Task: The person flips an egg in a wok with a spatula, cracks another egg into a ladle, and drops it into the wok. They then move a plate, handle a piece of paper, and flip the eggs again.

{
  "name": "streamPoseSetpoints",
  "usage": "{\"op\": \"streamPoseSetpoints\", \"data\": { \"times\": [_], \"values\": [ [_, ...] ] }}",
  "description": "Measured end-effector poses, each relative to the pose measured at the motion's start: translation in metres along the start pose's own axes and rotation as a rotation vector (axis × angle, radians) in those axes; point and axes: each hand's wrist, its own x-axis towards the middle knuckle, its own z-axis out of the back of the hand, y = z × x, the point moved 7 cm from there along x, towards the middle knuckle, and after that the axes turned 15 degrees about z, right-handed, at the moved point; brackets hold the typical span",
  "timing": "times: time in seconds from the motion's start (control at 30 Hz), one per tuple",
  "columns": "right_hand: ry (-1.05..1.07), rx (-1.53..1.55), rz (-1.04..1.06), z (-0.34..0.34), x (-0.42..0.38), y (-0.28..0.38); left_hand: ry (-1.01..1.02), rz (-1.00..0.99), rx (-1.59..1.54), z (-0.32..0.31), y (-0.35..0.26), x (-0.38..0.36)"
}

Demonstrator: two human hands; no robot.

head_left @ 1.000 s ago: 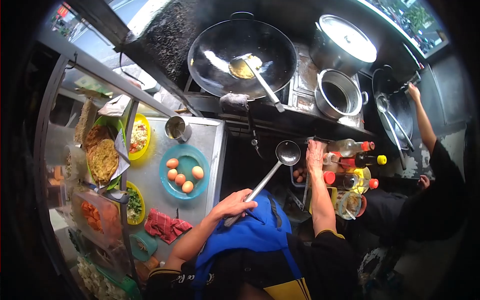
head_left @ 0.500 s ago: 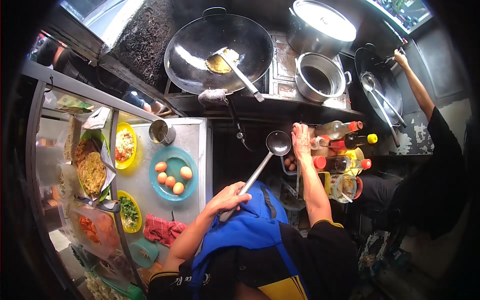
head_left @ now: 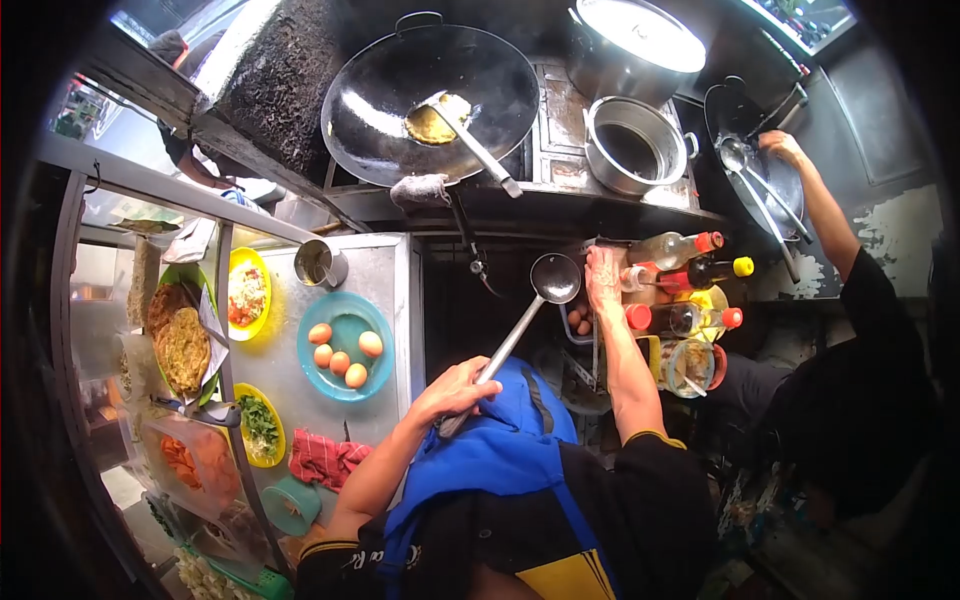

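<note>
My left hand (head_left: pixel 458 390) is closed around the handle of a metal ladle (head_left: pixel 520 335), held over my blue apron (head_left: pixel 480 475) with its bowl away from me. My right hand (head_left: pixel 604 280) lies with fingers stretched out along the edge of the bottle shelf, beside a clear red-capped bottle (head_left: pixel 668 248). Brown eggs (head_left: pixel 578 322) sit in a small container just left of that wrist. Ahead, a large wok (head_left: pixel 370 75) holds a yellow, omelette-like piece (head_left: pixel 428 126). A long-handled spatula (head_left: pixel 480 155) rests on it, its handle over the rim.
A blue plate of eggs (head_left: pixel 312 375) and a metal cup (head_left: pixel 322 262) stand on the left counter. An open pot (head_left: pixel 597 160) and a lidded pot (head_left: pixel 610 70) are on the stove. At right, a co-worker's hand (head_left: pixel 783 147) is over a second wok (head_left: pixel 725 105).
The co-worker's hand has moved down and left toward the second wok. Someone beyond the stall at upper left has shifted. My hands and the ladle stay nearly still.
</note>
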Motion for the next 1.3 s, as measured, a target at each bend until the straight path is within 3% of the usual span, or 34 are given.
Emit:
{"op": "streamPoseSetpoints", "data": {
  "times": [0.07, 0.13, 0.2, 0.27, 0.63, 0.77, 0.87, 1.0, 1.03, 1.1, 1.2, 1.27, 1.3],
  "values": [
    [0.005, 0.237, 0.011, 0.021, 0.025, 0.024, -0.002, -0.007, -0.049, 0.003, -0.005, -0.002],
    [0.038, 0.29, 0.073, 0.02, 0.033, 0.045, 0.005, -0.009, -0.035, 0.003, -0.004, -0.002],
    [0.143, 0.362, -0.001, 0.001, 0.027, 0.053, -0.015, -0.021, 0.017, 0.004, -0.005, -0.001],
    [0.196, 0.269, 0.091, -0.001, 0.026, 0.063, -0.016, -0.022, 0.041, 0.003, -0.009, -0.005],
    [0.434, 0.325, -0.217, 0.001, 0.02, 0.071, -0.01, -0.014, 0.088, 0.008, -0.007, -0.026],
    [0.314, 0.529, -0.212, 0.014, 0.02, 0.071, -0.005, -0.005, 0.077, 0.009, 0.004, -0.025],
    [0.325, 0.489, -0.167, 0.011, 0.021, 0.062, 0.008, -0.018, 0.07, 0.009, 0.012, -0.024],
    [0.428, 0.507, -0.298, 0.083, 0.05, 0.103, 0.03, -0.051, 0.058, 0.008, 0.02, -0.026],
    [0.357, 0.488, -0.212, 0.087, 0.051, 0.104, 0.016, -0.073, 0.072, 0.009, 0.021, -0.027],
    [0.372, 0.492, -0.234, 0.102, 0.053, 0.112, 0.003, -0.112, 0.084, 0.011, 0.019, -0.033],
    [0.432, 0.509, -0.309, 0.093, 0.04, 0.108, -0.024, -0.116, 0.16, 0.015, 0.012, -0.048],
    [0.336, 0.443, -0.061, 0.085, 0.034, 0.107, -0.008, -0.117, 0.146, 0.014, 0.016, -0.046],
    [0.346, 0.57, -0.277, 0.104, 0.039, 0.12, -0.005, -0.112, 0.137, 0.014, 0.014, -0.051]
  ]
}}
